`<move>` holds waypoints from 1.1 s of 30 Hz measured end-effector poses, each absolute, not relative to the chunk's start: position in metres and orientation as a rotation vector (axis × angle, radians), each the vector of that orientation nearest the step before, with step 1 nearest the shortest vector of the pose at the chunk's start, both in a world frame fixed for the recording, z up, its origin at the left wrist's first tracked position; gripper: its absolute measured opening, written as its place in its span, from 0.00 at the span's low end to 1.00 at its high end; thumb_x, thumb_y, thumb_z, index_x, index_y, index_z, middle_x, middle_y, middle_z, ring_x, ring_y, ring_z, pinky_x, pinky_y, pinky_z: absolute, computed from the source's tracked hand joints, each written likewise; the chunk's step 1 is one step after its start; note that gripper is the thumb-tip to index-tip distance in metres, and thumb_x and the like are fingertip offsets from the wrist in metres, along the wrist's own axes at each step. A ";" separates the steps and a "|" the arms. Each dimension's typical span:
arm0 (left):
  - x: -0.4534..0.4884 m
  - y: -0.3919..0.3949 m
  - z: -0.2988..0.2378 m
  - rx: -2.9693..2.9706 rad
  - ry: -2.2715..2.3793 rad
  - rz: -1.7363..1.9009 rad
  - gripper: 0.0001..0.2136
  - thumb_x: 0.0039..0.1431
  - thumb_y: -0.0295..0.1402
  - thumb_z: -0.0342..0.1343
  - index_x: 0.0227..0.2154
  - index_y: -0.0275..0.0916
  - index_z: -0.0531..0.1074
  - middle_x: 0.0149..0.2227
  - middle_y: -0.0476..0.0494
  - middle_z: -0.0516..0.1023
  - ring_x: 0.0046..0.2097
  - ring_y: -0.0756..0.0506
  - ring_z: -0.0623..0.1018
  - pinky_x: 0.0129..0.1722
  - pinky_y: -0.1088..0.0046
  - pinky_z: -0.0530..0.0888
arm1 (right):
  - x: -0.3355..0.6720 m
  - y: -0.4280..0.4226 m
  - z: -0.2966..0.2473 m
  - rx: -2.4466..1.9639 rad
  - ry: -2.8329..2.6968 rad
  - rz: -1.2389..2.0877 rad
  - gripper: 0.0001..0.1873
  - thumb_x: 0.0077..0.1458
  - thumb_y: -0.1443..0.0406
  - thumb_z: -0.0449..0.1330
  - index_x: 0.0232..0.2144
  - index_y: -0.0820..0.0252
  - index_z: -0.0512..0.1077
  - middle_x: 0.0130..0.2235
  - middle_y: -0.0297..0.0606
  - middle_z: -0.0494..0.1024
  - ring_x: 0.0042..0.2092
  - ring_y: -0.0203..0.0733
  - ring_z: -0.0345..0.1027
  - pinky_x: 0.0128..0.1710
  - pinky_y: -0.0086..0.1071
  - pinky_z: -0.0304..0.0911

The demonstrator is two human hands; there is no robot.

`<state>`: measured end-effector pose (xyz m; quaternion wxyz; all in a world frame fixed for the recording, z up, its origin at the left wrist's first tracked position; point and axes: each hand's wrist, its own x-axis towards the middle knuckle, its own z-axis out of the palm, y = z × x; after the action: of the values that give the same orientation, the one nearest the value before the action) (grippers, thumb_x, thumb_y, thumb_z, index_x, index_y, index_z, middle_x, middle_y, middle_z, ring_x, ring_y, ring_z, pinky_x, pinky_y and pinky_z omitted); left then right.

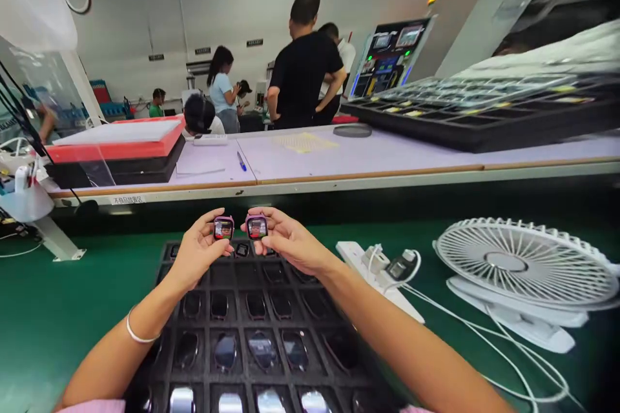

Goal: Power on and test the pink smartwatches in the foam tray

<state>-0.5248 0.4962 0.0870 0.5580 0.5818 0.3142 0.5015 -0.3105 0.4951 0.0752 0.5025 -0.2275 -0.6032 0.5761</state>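
Looking at centre frame, we pinch the left watch in our closed left hand and the right watch in our closed right hand. The screens face us, side by side and just apart, above the far edge of the black tray.

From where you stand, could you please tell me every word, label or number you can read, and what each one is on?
"不良品放置区", as best I can tell: white label on the front edge of the shelf.
Dark wall signs: too small to read.
Watch in the left hand and watch in the right hand: screens too blurred to read.
Control panel: lit displays, nothing legible.
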 end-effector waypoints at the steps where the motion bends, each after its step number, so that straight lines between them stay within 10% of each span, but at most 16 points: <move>1: -0.526 0.493 0.078 1.348 0.758 1.150 0.30 0.48 0.30 0.66 0.56 0.38 0.65 0.41 0.44 0.75 0.32 0.51 0.78 0.33 0.74 0.77 | -0.313 0.491 0.065 -0.557 -1.429 1.428 0.25 0.51 0.68 0.65 0.52 0.56 0.66 0.44 0.41 0.76 0.32 0.36 0.70 0.32 0.32 0.65; 33: -0.529 0.488 0.012 1.189 0.949 0.988 0.22 0.52 0.40 0.65 0.47 0.37 0.69 0.40 0.43 0.77 0.26 0.49 0.80 0.29 0.72 0.79 | -0.333 0.487 -0.017 -0.750 -1.136 1.633 0.21 0.54 0.58 0.68 0.47 0.58 0.69 0.32 0.32 0.74 0.24 0.33 0.68 0.23 0.28 0.60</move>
<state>-0.5286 0.4876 0.0120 0.6160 0.5163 0.4122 0.4291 -0.3334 0.4872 -0.0165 0.4863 -0.3084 -0.4669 0.6712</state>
